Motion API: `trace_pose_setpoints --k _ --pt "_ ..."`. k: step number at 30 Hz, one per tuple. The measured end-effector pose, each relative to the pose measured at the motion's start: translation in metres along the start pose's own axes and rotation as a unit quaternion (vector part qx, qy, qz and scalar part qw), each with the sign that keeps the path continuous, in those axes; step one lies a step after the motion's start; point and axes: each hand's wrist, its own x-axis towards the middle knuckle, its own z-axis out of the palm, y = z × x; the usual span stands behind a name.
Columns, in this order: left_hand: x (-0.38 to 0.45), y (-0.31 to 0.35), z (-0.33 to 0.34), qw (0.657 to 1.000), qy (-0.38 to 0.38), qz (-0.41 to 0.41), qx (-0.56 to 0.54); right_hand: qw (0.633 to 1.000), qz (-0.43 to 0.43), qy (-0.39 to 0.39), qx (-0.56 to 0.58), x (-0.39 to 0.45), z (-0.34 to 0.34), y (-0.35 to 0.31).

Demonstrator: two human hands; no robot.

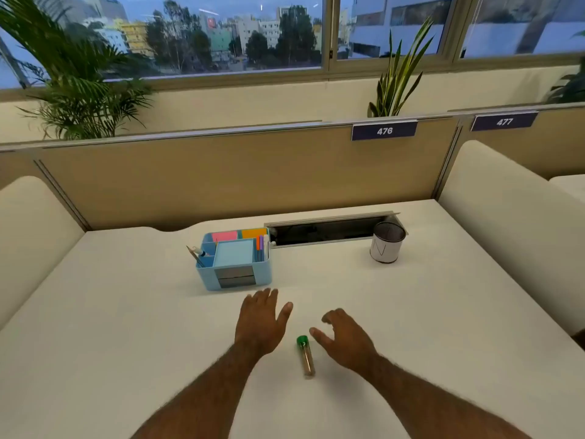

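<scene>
Nothing is picked up yet: your left hand (261,321) and right hand (343,335) hover open-fingered and empty, flanking the green-capped tube (305,356).

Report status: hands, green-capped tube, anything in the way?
Left hand open, right hand open, both empty. Green-capped tube lying on desk between them, untouched. Blue organizer and mesh cup farther back, clear of the tube.

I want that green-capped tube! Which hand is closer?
Right. The right hand is just right of the tube; the left hand is farther off, on its left.
</scene>
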Motion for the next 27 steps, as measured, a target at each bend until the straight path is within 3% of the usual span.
trace_pose_setpoints --k 5,13,20,23,27 --pt "-0.020 -0.002 0.018 1.000 0.000 -0.003 -0.017 0.997 0.049 -0.062 0.022 -0.017 0.027 0.000" --pt "-0.036 -0.002 0.045 0.989 -0.102 -0.006 -0.103 0.992 0.110 -0.065 0.020 -0.014 0.045 -0.009" --pt "-0.039 -0.002 0.059 0.977 -0.116 -0.037 -0.178 0.987 0.128 -0.076 0.052 -0.007 0.054 -0.011" --pt "-0.032 0.004 0.058 0.938 -0.112 -0.109 -0.310 0.986 0.115 -0.076 0.095 -0.003 0.057 -0.010" --pt "-0.027 0.014 0.056 0.838 -0.099 -0.189 -0.502 0.970 0.093 -0.102 0.203 0.000 0.060 -0.013"
